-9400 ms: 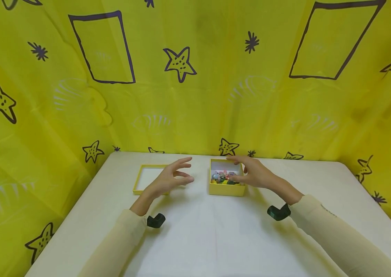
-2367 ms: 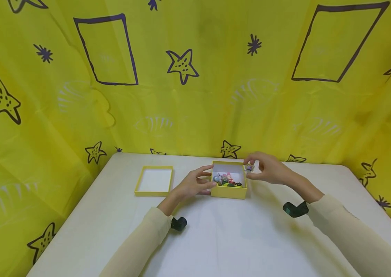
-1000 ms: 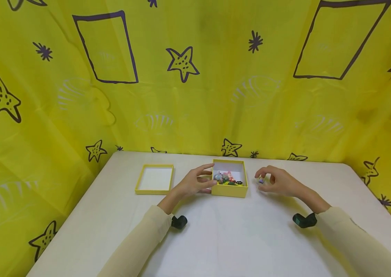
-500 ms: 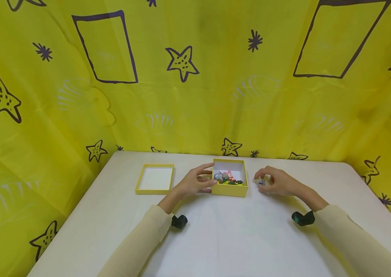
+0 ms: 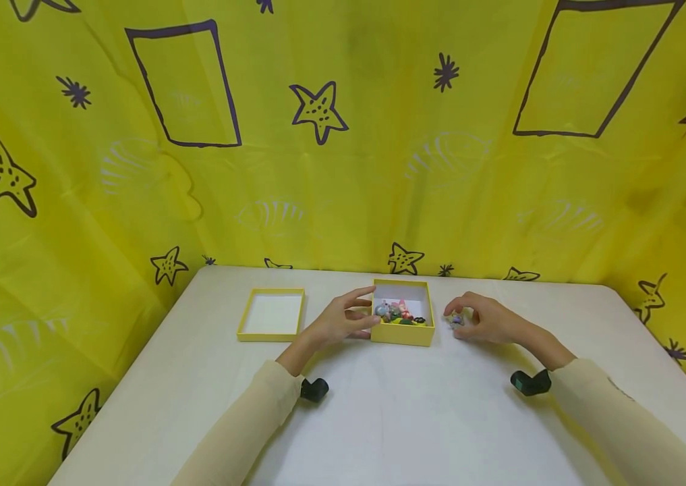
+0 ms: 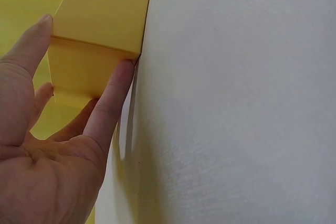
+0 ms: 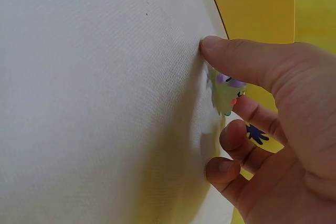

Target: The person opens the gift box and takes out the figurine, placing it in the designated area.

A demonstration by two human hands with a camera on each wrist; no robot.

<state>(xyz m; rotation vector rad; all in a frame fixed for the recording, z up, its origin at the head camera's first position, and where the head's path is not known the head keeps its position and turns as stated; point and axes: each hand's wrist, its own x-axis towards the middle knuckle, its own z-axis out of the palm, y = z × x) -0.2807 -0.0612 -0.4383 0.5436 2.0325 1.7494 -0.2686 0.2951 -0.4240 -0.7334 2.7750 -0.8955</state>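
An open yellow box (image 5: 401, 335) with a white inside stands near the back of the table, holding several small colourful figurines (image 5: 399, 312). Against its left side rest the thumb and fingertips of my left hand (image 5: 338, 321), fairly straight, as the left wrist view (image 6: 58, 166) shows too. Right of the box, my right hand (image 5: 488, 320) has thumb and curled fingers around a small figurine (image 5: 455, 320) at the tabletop. In the right wrist view this figurine (image 7: 229, 90) is pale green and lilac, partly hidden behind the thumb.
A shallow yellow box lid (image 5: 271, 316), white inside, lies left of the box. White cloth covers the table (image 5: 379, 418). A yellow curtain (image 5: 343, 189) with starfish drawings hangs right behind the table and along both sides.
My left hand has come to the box's side. My right hand left the box with a figurine, lowered it to the table on the right, and lately shifted slightly left.
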